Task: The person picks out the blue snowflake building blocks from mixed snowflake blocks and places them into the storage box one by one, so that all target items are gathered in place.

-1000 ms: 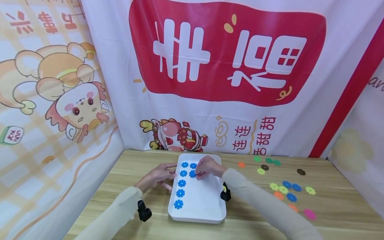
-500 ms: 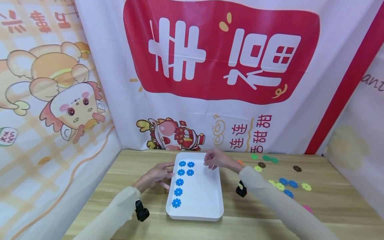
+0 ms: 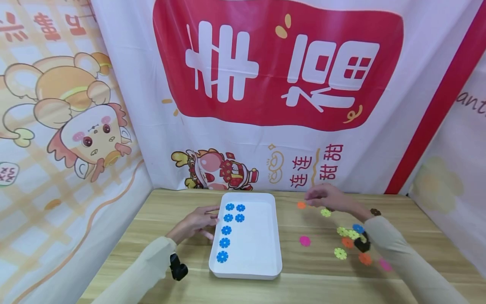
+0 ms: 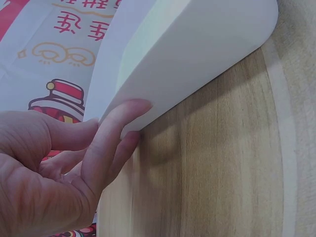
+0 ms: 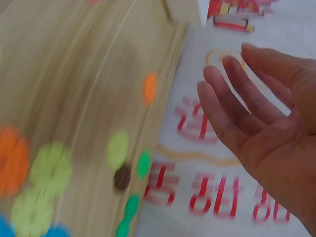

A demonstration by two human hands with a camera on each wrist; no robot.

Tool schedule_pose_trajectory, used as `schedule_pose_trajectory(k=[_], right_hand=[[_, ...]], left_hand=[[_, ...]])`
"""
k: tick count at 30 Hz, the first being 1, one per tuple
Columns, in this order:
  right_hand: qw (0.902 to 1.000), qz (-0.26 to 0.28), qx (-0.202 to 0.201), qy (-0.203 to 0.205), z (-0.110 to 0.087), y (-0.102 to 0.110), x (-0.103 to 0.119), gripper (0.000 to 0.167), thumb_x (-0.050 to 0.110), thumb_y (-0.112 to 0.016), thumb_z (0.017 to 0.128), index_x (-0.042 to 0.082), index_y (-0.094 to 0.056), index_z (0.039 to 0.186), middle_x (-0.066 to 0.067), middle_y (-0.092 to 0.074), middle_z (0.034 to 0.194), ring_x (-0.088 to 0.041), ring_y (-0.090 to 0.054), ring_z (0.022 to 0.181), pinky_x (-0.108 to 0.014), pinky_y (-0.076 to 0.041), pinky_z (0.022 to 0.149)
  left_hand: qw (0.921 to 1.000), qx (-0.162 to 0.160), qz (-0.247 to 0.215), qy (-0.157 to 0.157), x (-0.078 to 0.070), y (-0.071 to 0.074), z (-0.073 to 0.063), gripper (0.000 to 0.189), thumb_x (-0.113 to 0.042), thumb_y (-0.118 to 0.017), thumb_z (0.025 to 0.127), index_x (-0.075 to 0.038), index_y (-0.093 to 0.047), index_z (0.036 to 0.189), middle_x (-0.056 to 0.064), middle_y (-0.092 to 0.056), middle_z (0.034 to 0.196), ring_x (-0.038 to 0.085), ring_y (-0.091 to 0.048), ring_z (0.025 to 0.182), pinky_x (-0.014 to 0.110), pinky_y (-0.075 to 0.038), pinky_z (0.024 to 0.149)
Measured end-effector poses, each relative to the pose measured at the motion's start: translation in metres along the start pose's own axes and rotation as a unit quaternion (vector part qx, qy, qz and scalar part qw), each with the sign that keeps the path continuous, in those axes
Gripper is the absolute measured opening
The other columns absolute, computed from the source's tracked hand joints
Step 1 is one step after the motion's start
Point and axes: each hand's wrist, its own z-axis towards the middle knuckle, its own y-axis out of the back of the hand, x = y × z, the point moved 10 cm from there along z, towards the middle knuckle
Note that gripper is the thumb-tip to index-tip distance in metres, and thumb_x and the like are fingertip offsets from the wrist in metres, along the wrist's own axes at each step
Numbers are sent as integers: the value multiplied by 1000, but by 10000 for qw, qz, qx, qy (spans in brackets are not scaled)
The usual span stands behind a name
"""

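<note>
The white tray (image 3: 258,249) holds blue flower-shaped plastic discs (image 3: 226,230): a full column along its left side and two discs beside the column's far end. My left hand (image 3: 197,221) rests at the tray's left side. In the left wrist view, fingertips of that hand (image 4: 74,163) touch the tray's outer wall (image 4: 197,54), fingers fairly straight. To the right of the tray, my right hand (image 3: 332,198) hovers over the far part of the table, near an orange disc (image 3: 301,205). In the right wrist view the right hand's fingers (image 5: 232,113) are spread and nothing is in them.
Loose discs lie right of the tray: yellow (image 3: 340,253), orange (image 3: 365,258), pink (image 3: 305,241), blue (image 3: 357,228) and brown (image 3: 375,212). Green discs (image 5: 131,207) lie near the table's back edge. A printed cloth (image 3: 281,160) hangs behind the wooden table (image 3: 182,287).
My right hand has left the blue disc in the tray's second column and moved right, out of the tray and over the loose discs. The left hand stays at the tray's side.
</note>
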Motion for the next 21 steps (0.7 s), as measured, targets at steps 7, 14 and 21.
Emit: schedule_pose_trajectory(k=[7,14,21], right_hand=[[9981,-63,500,-341,-60,32,-60,35,13,-64,105,-6,-63,133,-26,-69,130,-29,-69,116,-27,-61,93],[9958,286,641,-582,-107,50,-103,47,14,-61,106,-6,-51,147,-24,-59,145,-13,-64,122,-27,-60,93],[9831,844,1042,-1249,-130,42,-142,59,19,-56,109,2,-35,161,-30,-43,159,-54,-43,142,-35,-58,100]], left_hand=[[10000,22,55,10,1,0,0,60,-4,-60,105,-10,-40,162,30,-50,154,29,-73,109,38,-69,68],[9999,-34,119,-19,-1,4,1,60,-6,-61,105,-11,-40,161,29,-50,154,34,-69,117,37,-68,68],[10000,49,54,-27,-1,1,0,60,-7,-60,106,-11,-40,162,28,-50,154,30,-72,112,38,-68,68]])
